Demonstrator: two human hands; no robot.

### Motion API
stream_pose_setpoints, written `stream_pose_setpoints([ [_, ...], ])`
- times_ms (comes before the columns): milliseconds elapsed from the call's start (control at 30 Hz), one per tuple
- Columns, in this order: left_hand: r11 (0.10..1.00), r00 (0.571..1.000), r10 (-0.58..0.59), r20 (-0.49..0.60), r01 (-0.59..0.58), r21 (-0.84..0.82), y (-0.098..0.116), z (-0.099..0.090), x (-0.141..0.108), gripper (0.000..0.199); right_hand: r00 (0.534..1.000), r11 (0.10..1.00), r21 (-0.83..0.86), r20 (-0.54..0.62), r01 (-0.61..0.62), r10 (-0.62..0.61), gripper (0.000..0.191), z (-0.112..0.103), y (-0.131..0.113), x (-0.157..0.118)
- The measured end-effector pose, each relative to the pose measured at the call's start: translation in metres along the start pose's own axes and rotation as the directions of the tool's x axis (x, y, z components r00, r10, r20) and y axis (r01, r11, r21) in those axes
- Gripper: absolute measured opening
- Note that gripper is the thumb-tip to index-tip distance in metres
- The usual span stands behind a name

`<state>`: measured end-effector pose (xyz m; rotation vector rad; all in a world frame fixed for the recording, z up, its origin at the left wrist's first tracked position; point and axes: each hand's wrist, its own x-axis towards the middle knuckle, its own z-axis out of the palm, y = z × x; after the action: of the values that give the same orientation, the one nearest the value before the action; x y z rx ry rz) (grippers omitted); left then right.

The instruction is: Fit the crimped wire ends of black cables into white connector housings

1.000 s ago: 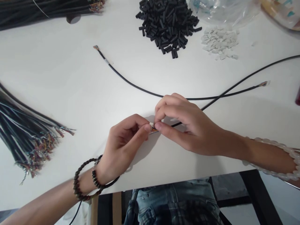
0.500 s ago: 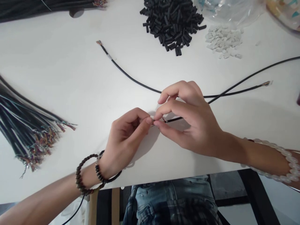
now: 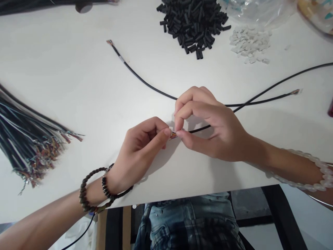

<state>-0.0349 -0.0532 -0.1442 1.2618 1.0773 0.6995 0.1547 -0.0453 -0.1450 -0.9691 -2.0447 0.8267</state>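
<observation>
My left hand [image 3: 147, 149] pinches a small white piece [image 3: 171, 129] between thumb and index finger; its exact kind is partly hidden. Thin coloured wires [image 3: 173, 135] run from beside that piece to my right hand [image 3: 208, 121]. There, thumb and index finger press together on the wires, close to the stripped end of a black cable [image 3: 200, 129]. The cable passes behind my right hand and goes off to the upper right. Behind the same hand lies a second black cable [image 3: 145, 82], with bare coloured wires at both ends and a pale band near its left end.
At the left lies a thick bundle of black cables [image 3: 23, 135] with frayed coloured ends. A heap of short black tubes [image 3: 194, 26] sits at the back, beside small white pieces [image 3: 249, 43] and a clear plastic bag [image 3: 257, 12]. The table's front edge [image 3: 182, 198] runs near my body.
The white piece and coloured wires now show between my fingertips, where they were mostly covered. My right fingertips have shifted slightly right, away from the left ones. The view has tilted slightly.
</observation>
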Motion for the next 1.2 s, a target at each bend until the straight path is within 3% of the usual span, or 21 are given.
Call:
stream_pose_setpoints([
  [233,1.0,1.0,-0.004,0.011,0.004,0.013,0.002,-0.002,0.001,0.023,0.991,0.968,0.219,0.084,-0.123,0.107,0.006,-0.005,0.005,0.005],
  [400,0.999,0.999,-0.03,-0.012,0.03,0.02,0.0,-0.005,0.002,0.024,0.968,0.917,0.313,0.041,-0.246,0.246,0.017,-0.011,0.004,0.007],
  [600,0.999,1.0,0.012,-0.012,-0.011,0.034,-0.005,-0.008,0.003,0.023,0.978,0.941,0.269,0.035,-0.207,0.205,0.019,-0.013,0.004,0.006],
  [767,0.997,0.998,0.063,0.004,-0.063,0.045,-0.006,-0.01,0.003,0.018,0.976,0.971,0.125,-0.051,-0.204,0.212,0.017,-0.011,0.003,0.005],
  [967,0.984,0.99,0.138,-0.029,-0.133,0.116,-0.011,-0.008,0.001,0.015,0.923,0.926,0.166,0.248,-0.339,0.294,0.019,-0.014,-0.001,0.005],
  [1200,0.974,0.981,0.188,-0.048,-0.18,0.135,-0.015,-0.008,0.001,0.013,0.913,0.921,0.132,0.244,-0.366,0.328,0.015,-0.018,-0.001,0.004],
])
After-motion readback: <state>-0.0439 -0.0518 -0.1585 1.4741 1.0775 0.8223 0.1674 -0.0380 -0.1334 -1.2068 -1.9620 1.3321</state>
